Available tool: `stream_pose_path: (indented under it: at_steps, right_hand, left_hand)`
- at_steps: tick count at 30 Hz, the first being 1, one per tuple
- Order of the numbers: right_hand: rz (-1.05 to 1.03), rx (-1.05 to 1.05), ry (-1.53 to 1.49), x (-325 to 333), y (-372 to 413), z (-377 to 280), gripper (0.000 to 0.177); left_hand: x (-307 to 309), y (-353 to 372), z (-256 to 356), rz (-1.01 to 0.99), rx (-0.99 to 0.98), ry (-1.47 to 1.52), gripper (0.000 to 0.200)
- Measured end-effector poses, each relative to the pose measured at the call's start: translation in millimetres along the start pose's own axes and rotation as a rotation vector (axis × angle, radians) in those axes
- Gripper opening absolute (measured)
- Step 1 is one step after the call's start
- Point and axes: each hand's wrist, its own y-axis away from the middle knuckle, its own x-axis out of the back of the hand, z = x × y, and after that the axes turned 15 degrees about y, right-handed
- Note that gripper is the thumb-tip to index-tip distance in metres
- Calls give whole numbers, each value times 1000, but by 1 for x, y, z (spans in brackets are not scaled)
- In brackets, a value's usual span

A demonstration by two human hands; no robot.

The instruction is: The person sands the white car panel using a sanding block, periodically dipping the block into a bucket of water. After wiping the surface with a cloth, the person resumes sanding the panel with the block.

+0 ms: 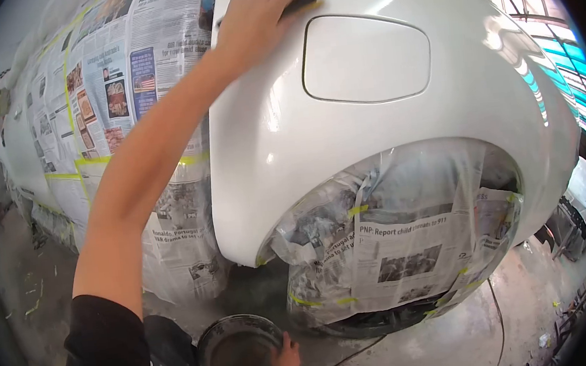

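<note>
My left hand [264, 18] reaches up to the white car panel [258, 116], its fingers curled over a dark sanding block [301, 3] with a yellowish edge. The block lies against the glossy surface, above and left of the closed fuel flap [367, 57]. Low in the view, my right hand [287, 362] grips the rim of a round black basin [207, 330], fingers hooked over its right side. The basin's inside looks dark grey.
Newspaper and clear plastic [112, 66], edged with yellow-green tape, cover the car's side at left. More newspaper [411, 242] masks the wheel under the arch. A dark cable [496, 318] runs across the concrete floor [457, 347]. Car parts [570, 223] stand at right.
</note>
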Motion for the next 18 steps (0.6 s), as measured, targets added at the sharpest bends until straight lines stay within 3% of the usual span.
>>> stream_pose_path:
  at_steps: [3,7,11,14,16,18]
  right_hand:
    - [-1,1,-19,0,-4,-9,76]
    - [-20,6,14,-6,-6,-5,76]
    - [25,53,9,-11,-4,3,77]
    - [-17,29,13,-3,-5,-3,78]
    - [-21,26,25,-1,-6,-3,77]
    - [-28,17,33,-1,-7,-8,77]
  left_hand:
    - [13,56,9,-31,-61,29,47]
    - [1,-20,-16,-18,76,-1,49]
    - [11,46,22,-33,25,21,53]
    - [21,43,12,-115,-77,47,55]
    - [10,5,-13,-46,4,-7,53]
    - [18,-31,-3,-75,235,23,40]
